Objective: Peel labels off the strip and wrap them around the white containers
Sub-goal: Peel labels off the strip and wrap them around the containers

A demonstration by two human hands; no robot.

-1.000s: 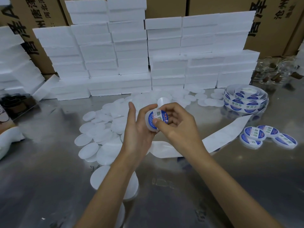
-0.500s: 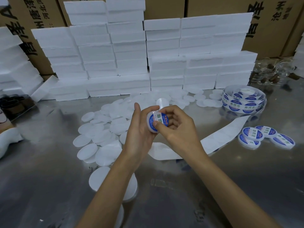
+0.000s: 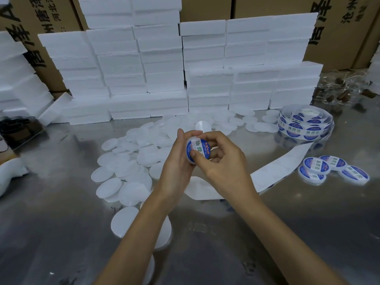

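Note:
A small round white container point(image 3: 197, 148) with a blue and white label on its face is held up over the metal table point(image 3: 61, 223). My left hand point(image 3: 177, 161) cups it from the left and behind. My right hand point(image 3: 221, 161) grips it from the right, its thumb pressing on the label's lower edge. The label roll point(image 3: 304, 125) lies at the right rear, and its empty backing strip point(image 3: 277, 171) trails down to below my hands. Three labelled containers point(image 3: 333, 167) lie at the right. Several plain white containers point(image 3: 131, 161) are heaped to the left.
Stacks of white foam boxes point(image 3: 164, 68) line the back, with brown cartons point(image 3: 339, 27) behind them. Clear plastic pieces with brown parts point(image 3: 345, 91) lie at the far right. A dark tray point(image 3: 18, 130) stands at the left edge. More white discs point(image 3: 125, 221) lie under my left forearm.
My right thumb has slid down across the label's face toward its lower edge. The container has turned slightly in my hands, and both hands stay in the same place.

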